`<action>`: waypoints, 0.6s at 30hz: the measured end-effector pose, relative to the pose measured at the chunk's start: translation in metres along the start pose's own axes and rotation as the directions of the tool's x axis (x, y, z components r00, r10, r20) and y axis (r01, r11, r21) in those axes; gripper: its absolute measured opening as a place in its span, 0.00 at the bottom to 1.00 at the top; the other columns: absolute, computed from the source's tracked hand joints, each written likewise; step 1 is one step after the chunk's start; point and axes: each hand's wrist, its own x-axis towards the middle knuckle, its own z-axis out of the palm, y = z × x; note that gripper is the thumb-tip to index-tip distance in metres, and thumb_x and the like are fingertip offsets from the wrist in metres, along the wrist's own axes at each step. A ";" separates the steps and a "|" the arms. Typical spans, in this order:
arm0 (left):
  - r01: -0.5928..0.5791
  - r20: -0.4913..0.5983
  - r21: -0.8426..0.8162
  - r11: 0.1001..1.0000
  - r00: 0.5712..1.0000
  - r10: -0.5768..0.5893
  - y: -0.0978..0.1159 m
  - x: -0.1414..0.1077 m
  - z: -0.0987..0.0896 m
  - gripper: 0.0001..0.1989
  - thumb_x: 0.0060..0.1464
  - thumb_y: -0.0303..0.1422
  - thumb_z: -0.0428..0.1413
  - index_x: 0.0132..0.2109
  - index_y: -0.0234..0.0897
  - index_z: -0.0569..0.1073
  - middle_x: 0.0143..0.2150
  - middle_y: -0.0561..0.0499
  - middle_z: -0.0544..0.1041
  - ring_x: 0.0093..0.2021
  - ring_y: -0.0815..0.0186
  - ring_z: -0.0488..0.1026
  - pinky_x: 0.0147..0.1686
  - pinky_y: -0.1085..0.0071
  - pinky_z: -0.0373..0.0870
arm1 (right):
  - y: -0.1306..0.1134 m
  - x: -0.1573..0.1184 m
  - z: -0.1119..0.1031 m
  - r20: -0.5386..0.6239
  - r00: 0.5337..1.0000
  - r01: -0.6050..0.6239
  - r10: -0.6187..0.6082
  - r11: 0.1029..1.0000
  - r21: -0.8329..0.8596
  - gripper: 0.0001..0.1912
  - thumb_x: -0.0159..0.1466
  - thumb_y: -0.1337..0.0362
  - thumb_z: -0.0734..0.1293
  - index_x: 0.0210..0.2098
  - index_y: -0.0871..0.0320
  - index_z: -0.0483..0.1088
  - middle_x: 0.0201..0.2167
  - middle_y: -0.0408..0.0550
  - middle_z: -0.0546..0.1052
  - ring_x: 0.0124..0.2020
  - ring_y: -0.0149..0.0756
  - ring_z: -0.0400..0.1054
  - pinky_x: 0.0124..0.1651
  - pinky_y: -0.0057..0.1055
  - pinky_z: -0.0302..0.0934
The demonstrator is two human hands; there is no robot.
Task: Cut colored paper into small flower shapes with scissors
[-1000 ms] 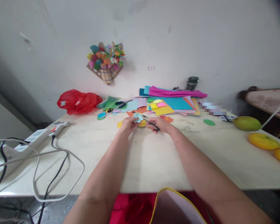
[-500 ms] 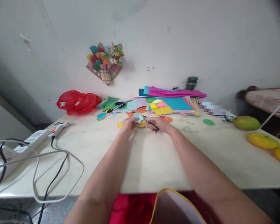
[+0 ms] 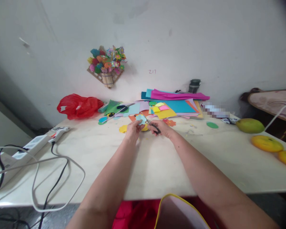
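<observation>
Between the fingers of my left hand (image 3: 134, 128) is a light blue paper piece (image 3: 140, 119) with a rounded, partly scalloped edge. My right hand (image 3: 160, 128) is closed on dark-handled scissors (image 3: 155, 128), whose blades point up and left at the right edge of that piece. Below the light blue paper lies a yellow paper shape (image 3: 145, 128), partly hidden by my left hand. Another yellow shape (image 3: 123, 128) is left of my left hand. Just beyond my right hand rests a red-orange flower cutout (image 3: 169, 122).
Coloured sheets (image 3: 183, 106) and a second pair of scissors (image 3: 125, 107) lie toward the wall. A red plastic bag (image 3: 79, 106) is at the back left. Cables and a power strip (image 3: 35, 144) occupy the left side; mangoes (image 3: 267, 143) sit at the right.
The light blue paper has turned in my left hand and shows a rounder outline. My left wrist has shifted slightly right. The view has moved a little.
</observation>
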 end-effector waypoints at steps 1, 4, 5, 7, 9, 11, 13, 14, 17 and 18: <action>0.008 -0.004 -0.014 1.000 1.000 -0.008 -0.001 -0.001 0.001 0.03 0.44 0.21 0.57 0.30 0.29 0.72 0.28 0.46 0.77 0.26 0.69 0.75 0.30 0.76 0.73 | 0.000 0.001 0.001 -0.005 1.000 0.011 -0.011 1.000 0.001 0.14 0.53 0.56 0.71 0.27 0.60 0.65 0.15 0.40 0.69 0.13 0.24 0.61 0.14 0.19 0.49; 0.024 -0.004 -0.051 0.998 1.000 -0.024 -0.003 -0.002 0.003 0.03 0.45 0.21 0.56 0.30 0.30 0.72 0.27 0.48 0.77 0.26 0.71 0.74 0.30 0.76 0.73 | 0.002 0.001 0.002 -0.008 0.999 0.036 -0.036 0.999 0.011 0.15 0.54 0.55 0.70 0.27 0.60 0.65 0.16 0.40 0.69 0.13 0.24 0.61 0.13 0.19 0.47; 0.022 -0.004 -0.062 0.998 1.000 -0.022 -0.004 -0.002 0.004 0.04 0.45 0.20 0.56 0.30 0.31 0.72 0.26 0.49 0.76 0.25 0.71 0.74 0.30 0.76 0.72 | 0.002 0.001 0.002 -0.008 0.999 0.039 -0.039 0.999 0.019 0.15 0.54 0.55 0.70 0.28 0.60 0.65 0.16 0.40 0.69 0.13 0.24 0.61 0.13 0.19 0.47; 0.011 -0.008 -0.074 0.997 1.000 -0.012 -0.004 -0.003 0.004 0.04 0.46 0.20 0.56 0.30 0.32 0.71 0.26 0.51 0.76 0.24 0.72 0.73 0.30 0.77 0.72 | 0.002 0.001 0.003 -0.004 0.999 0.046 -0.046 0.998 0.042 0.15 0.55 0.55 0.69 0.28 0.60 0.65 0.16 0.40 0.69 0.13 0.23 0.61 0.13 0.19 0.46; -0.003 -0.008 -0.075 0.997 1.000 0.002 -0.006 -0.003 0.004 0.04 0.46 0.21 0.56 0.30 0.33 0.71 0.26 0.51 0.75 0.24 0.73 0.72 0.31 0.77 0.72 | 0.003 0.001 0.004 -0.001 0.998 0.058 -0.058 0.995 0.075 0.15 0.55 0.54 0.69 0.29 0.60 0.65 0.17 0.40 0.70 0.13 0.23 0.61 0.12 0.19 0.45; -0.020 -0.005 -0.079 0.997 1.000 0.020 -0.007 -0.003 0.005 0.04 0.46 0.22 0.57 0.30 0.33 0.71 0.27 0.51 0.76 0.25 0.73 0.73 0.33 0.76 0.72 | 0.004 0.002 0.006 -0.003 0.998 0.069 -0.069 0.991 0.111 0.16 0.56 0.53 0.68 0.29 0.60 0.65 0.17 0.40 0.70 0.13 0.24 0.61 0.12 0.19 0.45; -0.034 -0.002 -0.093 0.995 0.999 0.034 -0.009 -0.004 0.006 0.04 0.46 0.22 0.57 0.30 0.33 0.70 0.28 0.51 0.76 0.26 0.72 0.73 0.35 0.75 0.72 | 0.005 0.003 0.008 -0.011 0.998 0.069 -0.068 0.987 0.146 0.16 0.56 0.53 0.68 0.29 0.60 0.65 0.17 0.40 0.70 0.13 0.24 0.61 0.12 0.20 0.45; -0.038 -0.004 -0.101 0.994 0.999 0.037 -0.010 -0.005 0.006 0.04 0.46 0.22 0.57 0.30 0.33 0.70 0.28 0.51 0.76 0.27 0.72 0.74 0.35 0.74 0.72 | 0.005 0.003 0.010 -0.016 0.998 0.066 -0.064 0.985 0.159 0.16 0.56 0.53 0.68 0.29 0.60 0.65 0.16 0.40 0.70 0.13 0.24 0.61 0.11 0.20 0.44; -0.052 -0.029 -0.118 0.992 0.998 0.048 -0.012 -0.007 0.009 0.05 0.46 0.22 0.57 0.29 0.34 0.69 0.27 0.52 0.75 0.27 0.71 0.74 0.36 0.74 0.71 | 0.005 0.005 0.013 -0.030 0.998 0.060 -0.055 0.981 0.184 0.16 0.57 0.53 0.68 0.29 0.60 0.65 0.16 0.40 0.70 0.13 0.25 0.61 0.11 0.20 0.44; -0.060 -0.042 -0.124 0.991 0.998 0.055 -0.013 -0.008 0.009 0.05 0.46 0.22 0.57 0.29 0.34 0.69 0.26 0.53 0.75 0.26 0.72 0.74 0.35 0.75 0.71 | 0.005 0.005 0.014 -0.035 0.998 0.061 -0.055 0.980 0.188 0.16 0.57 0.53 0.68 0.29 0.60 0.65 0.16 0.40 0.69 0.13 0.25 0.61 0.11 0.20 0.44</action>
